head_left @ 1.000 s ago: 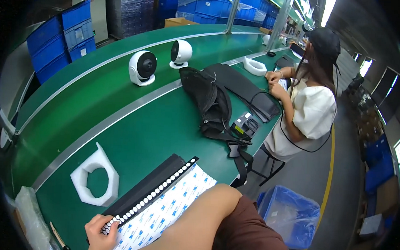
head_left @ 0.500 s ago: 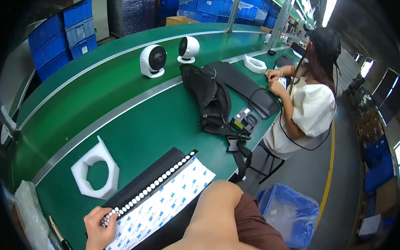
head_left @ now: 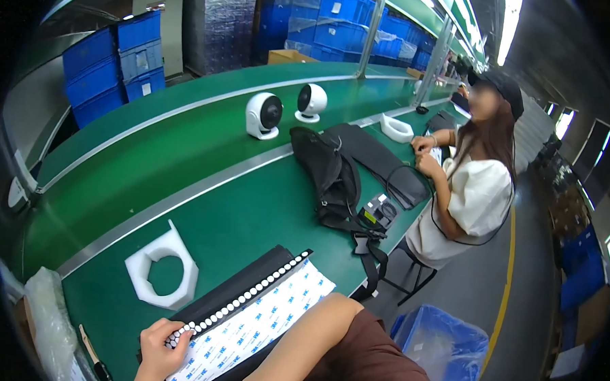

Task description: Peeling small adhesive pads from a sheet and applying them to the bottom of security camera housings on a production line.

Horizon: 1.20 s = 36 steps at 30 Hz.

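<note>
Left hand at bottom edge, fingers curled onto near end of strip of white dots, pinching it where it meets white sheet. Same grip as 0.5 s ago, same spot on strip. Right hand not in view; only right forearm and brown sleeve across lower middle, so can't tell its state.

Strip runs diagonally up-right from left hand, lying along edge of black mat w/ sheet just beside it on near side. All on green table, front left.

White foam piece w/ round hole flat on table, just left of mat, apart from it. Clear plastic bag at far left edge; small dark tool near it, bottom left.

Vs earlier: two white round fans on far belt sit further right along belt than 0.5 s ago, and further again than 1 s ago. Second fan just beside first. Black bag mid-table, straps hanging over near edge, unchanged rel. to table. Small box beside bag.

Co-worker in white top seated at right, hands on table as before. Blue bin on floor below. Blue crates stacked at back left.
</note>
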{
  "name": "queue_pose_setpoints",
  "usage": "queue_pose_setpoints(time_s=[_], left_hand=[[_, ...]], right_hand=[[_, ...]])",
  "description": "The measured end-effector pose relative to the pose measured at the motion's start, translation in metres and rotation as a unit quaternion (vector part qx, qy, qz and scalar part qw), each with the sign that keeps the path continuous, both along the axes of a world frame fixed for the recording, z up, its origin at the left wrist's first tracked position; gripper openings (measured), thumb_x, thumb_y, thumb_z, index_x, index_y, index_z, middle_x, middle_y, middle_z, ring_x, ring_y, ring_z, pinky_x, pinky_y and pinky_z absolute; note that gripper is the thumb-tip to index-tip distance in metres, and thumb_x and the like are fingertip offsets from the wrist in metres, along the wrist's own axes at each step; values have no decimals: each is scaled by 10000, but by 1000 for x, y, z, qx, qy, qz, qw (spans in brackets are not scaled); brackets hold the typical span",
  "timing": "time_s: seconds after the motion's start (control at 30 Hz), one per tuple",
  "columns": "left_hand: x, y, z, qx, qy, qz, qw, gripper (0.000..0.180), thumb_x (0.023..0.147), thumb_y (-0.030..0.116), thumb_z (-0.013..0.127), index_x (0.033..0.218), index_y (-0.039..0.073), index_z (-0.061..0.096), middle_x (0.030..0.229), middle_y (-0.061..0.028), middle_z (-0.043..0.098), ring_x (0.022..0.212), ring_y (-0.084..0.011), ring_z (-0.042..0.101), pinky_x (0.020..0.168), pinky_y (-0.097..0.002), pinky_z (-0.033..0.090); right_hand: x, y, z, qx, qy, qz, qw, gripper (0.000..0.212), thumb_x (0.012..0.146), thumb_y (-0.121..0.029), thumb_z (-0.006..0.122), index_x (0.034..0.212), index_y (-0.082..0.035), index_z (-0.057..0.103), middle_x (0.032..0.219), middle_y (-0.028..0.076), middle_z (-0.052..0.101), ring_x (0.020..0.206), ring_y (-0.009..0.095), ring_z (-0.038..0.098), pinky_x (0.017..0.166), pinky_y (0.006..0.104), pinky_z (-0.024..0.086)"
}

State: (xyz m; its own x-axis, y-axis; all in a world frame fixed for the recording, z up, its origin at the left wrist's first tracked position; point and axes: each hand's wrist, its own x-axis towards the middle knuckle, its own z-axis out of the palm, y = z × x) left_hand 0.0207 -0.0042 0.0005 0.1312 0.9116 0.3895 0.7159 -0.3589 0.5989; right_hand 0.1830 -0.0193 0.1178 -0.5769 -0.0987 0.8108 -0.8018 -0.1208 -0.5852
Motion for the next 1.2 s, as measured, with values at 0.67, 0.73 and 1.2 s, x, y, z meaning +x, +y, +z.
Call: queue_pose_setpoints(time_s=[0.67, 0.73, 1.2], left_hand=[[-6, -1, 2, 34, 43, -41, 998, 113, 726, 183, 646, 750, 73, 646, 695, -72, 618, 580, -234, 605, 495, -308, 474], [-6, 4, 4, 53, 65, -63, 995, 100, 736, 188, 636, 739, 89, 642, 662, -61, 602, 541, -235, 591, 462, -319, 464], [-40, 21, 32, -100, -7, -101, 990, 124, 733, 145, 634, 780, 34, 659, 725, -95, 637, 627, -217, 612, 561, -265, 468]], right_hand=[[16, 25, -76, 443, -364, -188, 797, 171, 652, -181, 587, 814, -142, 622, 612, 93, 558, 623, 282, 579, 578, 416, 452], [21, 57, -58, 368, -397, -347, 766, 209, 705, -134, 614, 907, -82, 603, 786, 106, 603, 730, 288, 587, 666, 369, 473], [34, 116, -59, 224, -518, -475, 675, 198, 682, -166, 675, 802, -9, 662, 706, 148, 635, 612, 226, 617, 603, 290, 473]])
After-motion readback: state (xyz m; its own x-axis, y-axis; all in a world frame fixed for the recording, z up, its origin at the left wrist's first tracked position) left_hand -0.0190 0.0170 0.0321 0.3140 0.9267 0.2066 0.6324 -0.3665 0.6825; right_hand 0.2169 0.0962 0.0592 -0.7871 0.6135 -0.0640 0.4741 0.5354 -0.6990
